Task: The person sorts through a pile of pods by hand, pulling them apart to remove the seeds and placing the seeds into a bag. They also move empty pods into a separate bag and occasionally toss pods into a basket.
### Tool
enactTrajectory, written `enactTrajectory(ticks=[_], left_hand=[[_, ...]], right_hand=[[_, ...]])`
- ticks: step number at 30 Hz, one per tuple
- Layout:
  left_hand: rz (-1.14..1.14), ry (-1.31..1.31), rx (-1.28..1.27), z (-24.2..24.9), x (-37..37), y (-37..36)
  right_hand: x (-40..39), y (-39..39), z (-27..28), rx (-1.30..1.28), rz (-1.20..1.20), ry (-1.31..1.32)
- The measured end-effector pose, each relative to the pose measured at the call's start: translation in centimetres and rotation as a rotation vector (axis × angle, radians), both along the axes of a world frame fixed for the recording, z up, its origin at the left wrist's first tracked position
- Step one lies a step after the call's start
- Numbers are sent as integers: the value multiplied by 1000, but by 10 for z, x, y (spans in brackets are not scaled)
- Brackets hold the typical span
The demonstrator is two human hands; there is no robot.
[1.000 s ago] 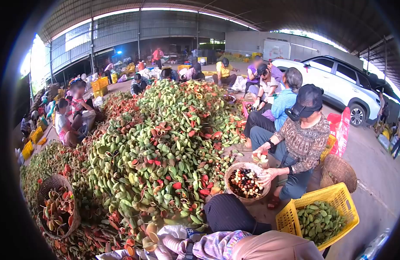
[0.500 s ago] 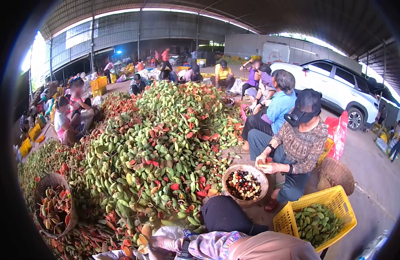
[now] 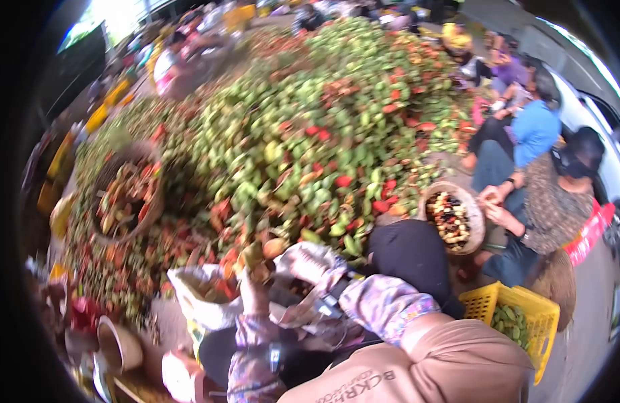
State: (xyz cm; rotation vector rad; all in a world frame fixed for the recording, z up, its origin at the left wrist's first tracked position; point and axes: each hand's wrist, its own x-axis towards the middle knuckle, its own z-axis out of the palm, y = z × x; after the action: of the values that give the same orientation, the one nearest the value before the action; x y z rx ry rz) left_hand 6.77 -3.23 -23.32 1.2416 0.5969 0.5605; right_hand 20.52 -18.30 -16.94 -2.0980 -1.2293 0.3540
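Note:
My left hand (image 3: 255, 297) is raised in front of me, its fingers wrapped round a brownish-green seed pod (image 3: 255, 262). Beside it, my right hand (image 3: 308, 263) looks pale and blurred; its fingers are smeared, so what it holds, if anything, does not show. Patterned purple sleeves cover both my forearms. Just left of my left hand stands an open white sack (image 3: 209, 295) with reddish pod pieces inside. Ahead of both hands rises a large heap of green and red pods (image 3: 276, 154).
A wicker basket (image 3: 155, 201) of pods sits on the heap at left. To the right, a co-worker (image 3: 558, 195) sits by a round basket (image 3: 480, 232) of dark and pale seeds. A yellow crate (image 3: 481, 302) of green pods stands near my right side. Buckets (image 3: 118, 346) stand lower left.
My view has swung down and tilted, bringing both my hands, the pod and the white sack into sight. The co-worker at right still sits with hands together over the seed basket.

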Motion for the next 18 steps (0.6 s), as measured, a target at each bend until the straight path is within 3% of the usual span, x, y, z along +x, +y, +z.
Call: enactTrajectory(ticks=[1,2,3,5,6,7,9,10,11,13,14,15,18], left_hand=[[71,-151,-468,0,1,5],[63,-63,-488,-3,1,8],[42,16,-512,-3,3,10],[21,25,-449,3,11,8],[19,5,-431,4,14,5],[15,-14,-414,4,17,3],[7,-56,-475,4,16,1],[-1,-95,-531,4,14,1],[7,-96,-533,-4,14,3],[100,-133,-447,-16,17,9],[95,-169,-611,6,16,5],[103,-172,-608,12,18,2],[83,-363,-599,4,24,7]], right_hand=[[1,14,-27,62,-184,147],[4,23,-38,114,-381,280],[8,20,-28,214,-392,168],[20,39,-56,795,-409,654],[26,41,-63,1028,-415,1550],[26,38,-60,1024,-413,1547],[24,29,-53,635,-10,725],[27,23,-49,340,-5,815],[25,18,-35,335,2,818],[12,11,0,117,-14,1311],[6,10,18,167,6,1475],[-8,11,37,287,5,1673],[-26,30,1,478,-7,1560]])
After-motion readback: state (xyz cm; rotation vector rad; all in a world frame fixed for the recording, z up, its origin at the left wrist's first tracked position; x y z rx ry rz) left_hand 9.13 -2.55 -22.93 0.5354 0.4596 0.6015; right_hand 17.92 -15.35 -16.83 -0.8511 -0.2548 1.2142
